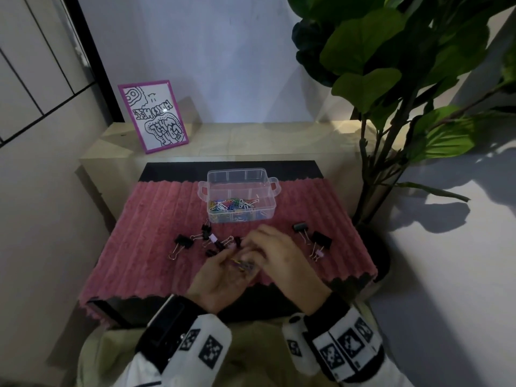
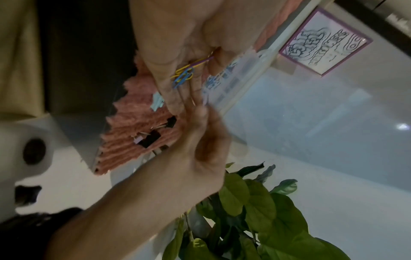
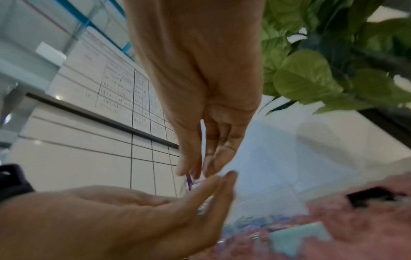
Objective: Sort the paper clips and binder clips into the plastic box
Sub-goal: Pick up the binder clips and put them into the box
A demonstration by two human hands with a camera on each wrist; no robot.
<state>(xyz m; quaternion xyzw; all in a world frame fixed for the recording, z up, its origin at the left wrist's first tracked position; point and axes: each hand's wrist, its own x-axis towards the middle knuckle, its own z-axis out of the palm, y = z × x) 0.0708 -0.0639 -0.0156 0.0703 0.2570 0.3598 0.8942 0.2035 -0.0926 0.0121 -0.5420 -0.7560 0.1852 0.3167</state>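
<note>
My left hand [image 1: 223, 270] lies palm up over the mat's front, and a small bunch of coloured paper clips [image 1: 245, 265] [image 2: 184, 75] rests in it. Over its fingers hovers my right hand [image 1: 259, 247] [image 3: 195, 168], fingertips pinched together, seemingly on one thin paper clip. The clear plastic box [image 1: 237, 171] stands behind them, with many coloured paper clips [image 1: 231, 205] in its front compartment. Black binder clips [image 1: 208, 238] lie left of my hands, and more binder clips [image 1: 321, 238] lie to the right. A light blue clip [image 3: 298, 237] lies on the mat under my hands.
The ribbed pink mat [image 1: 145, 247] covers a black table whose front edge is near my wrists. A purple-framed picture [image 1: 153, 115] leans on the ledge at the back left. A large-leaved plant [image 1: 391, 65] stands at the right.
</note>
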